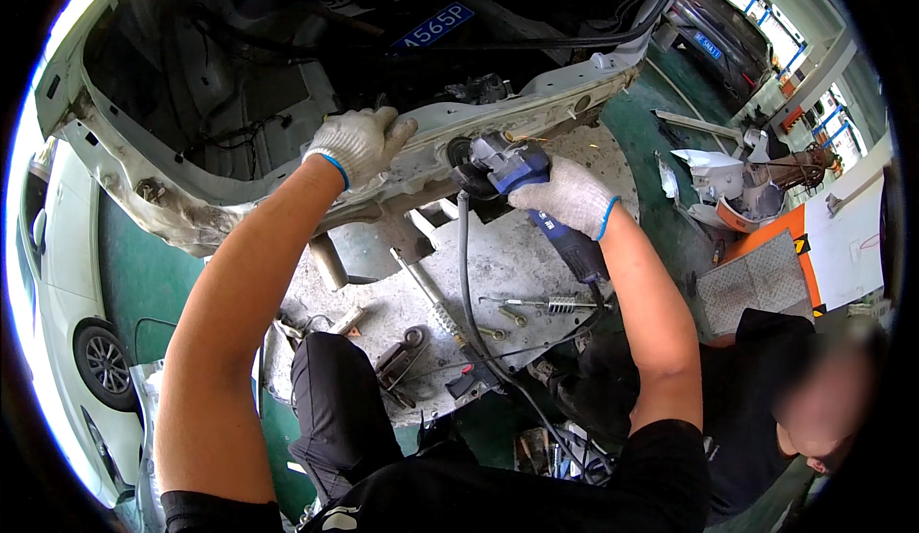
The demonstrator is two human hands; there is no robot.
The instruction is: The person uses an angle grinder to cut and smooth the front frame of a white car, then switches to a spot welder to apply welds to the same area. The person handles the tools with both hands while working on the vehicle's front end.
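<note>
My gloved right hand [567,198] is wrapped around a blue angle grinder [525,165]. The grinder's disc [461,153] is against or very close to the rear sill of a stripped car body [421,161], and a small orange streak like sparks shows beside its head. My gloved left hand [359,146] lies on the upper edge of that same sill, left of the grinder, with its fingers apart. The fingertips toward the trunk are partly hidden. From the grinder's handle a dark cord [595,305] runs down toward the platform.
Below the sill, a scuffed metal platform [330,327] carries a spring-wrapped rod [429,303], a clamp [402,353] and bolts. A grey hose [465,265] crosses it. Another person [766,408] crouches close on the right. A white car [72,284] stands left; scrap parts [737,183] lie right.
</note>
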